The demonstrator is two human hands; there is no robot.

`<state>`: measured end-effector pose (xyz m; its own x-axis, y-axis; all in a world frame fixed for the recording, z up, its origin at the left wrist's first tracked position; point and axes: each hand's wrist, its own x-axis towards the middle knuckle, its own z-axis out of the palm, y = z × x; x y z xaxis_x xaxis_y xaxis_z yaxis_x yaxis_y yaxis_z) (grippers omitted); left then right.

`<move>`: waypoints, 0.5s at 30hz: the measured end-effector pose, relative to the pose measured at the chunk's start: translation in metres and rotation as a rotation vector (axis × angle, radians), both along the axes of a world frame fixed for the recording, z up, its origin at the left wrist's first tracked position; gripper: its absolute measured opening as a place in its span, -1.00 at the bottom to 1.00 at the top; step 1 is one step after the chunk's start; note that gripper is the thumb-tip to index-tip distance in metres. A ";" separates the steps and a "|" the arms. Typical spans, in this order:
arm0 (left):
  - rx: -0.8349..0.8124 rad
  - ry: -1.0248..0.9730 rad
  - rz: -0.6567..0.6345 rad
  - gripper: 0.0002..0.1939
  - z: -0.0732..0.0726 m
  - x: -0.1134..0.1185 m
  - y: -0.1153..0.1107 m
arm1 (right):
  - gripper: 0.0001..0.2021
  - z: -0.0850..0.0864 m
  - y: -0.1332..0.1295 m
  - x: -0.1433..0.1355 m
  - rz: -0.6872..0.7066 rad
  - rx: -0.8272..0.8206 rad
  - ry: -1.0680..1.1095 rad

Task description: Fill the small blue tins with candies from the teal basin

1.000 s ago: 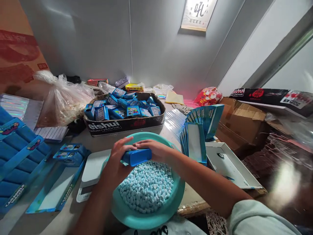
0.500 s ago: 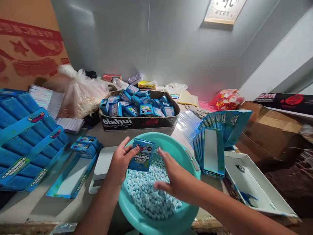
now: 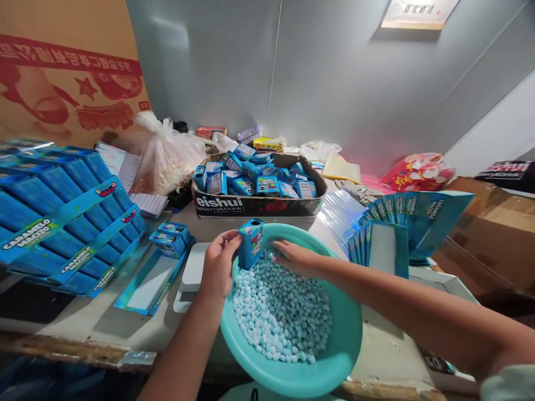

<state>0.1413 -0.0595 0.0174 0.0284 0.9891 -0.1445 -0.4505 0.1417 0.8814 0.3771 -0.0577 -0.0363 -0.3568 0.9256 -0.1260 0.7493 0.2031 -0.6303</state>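
Observation:
My left hand [image 3: 220, 259] grips a small blue candy box [image 3: 251, 244] by its side and holds it upright over the left rim of a turquoise basin [image 3: 349, 334]. A dark spot, perhaps an opening, shows on the box's top. Pale blue and white candies [image 3: 280, 312] fill much of the basin. At the far side of the candies, my right hand [image 3: 295, 258] reaches in from the right with its fingers stretched toward the box. Its fingertips touch the candies, and its underside is hidden.
Behind the basin, a black carton [image 3: 259, 207] holds many blue boxes. To the left are a white scale [image 3: 196, 267], a blue display tray [image 3: 146, 284] with two boxes and a stack of filled trays [image 3: 71, 223]. Folded blue trays [image 3: 387, 239] stand at the right.
My right hand has moved from above the basin down to the candies. The left hand has turned the candy box from its front face to its narrow side. The view has shifted left.

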 end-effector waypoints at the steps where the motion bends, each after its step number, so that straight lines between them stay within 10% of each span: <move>1: 0.033 0.053 0.004 -0.48 -0.002 0.001 0.001 | -0.45 -0.002 0.005 -0.003 -0.017 0.010 0.036; 7: 0.313 0.779 -0.276 -0.40 -0.013 0.009 -0.005 | -0.56 -0.039 0.003 -0.056 -0.067 -0.052 0.349; 15: 0.370 0.963 -0.335 0.06 -0.011 0.002 -0.009 | -0.59 -0.043 0.004 -0.075 -0.134 -0.112 0.558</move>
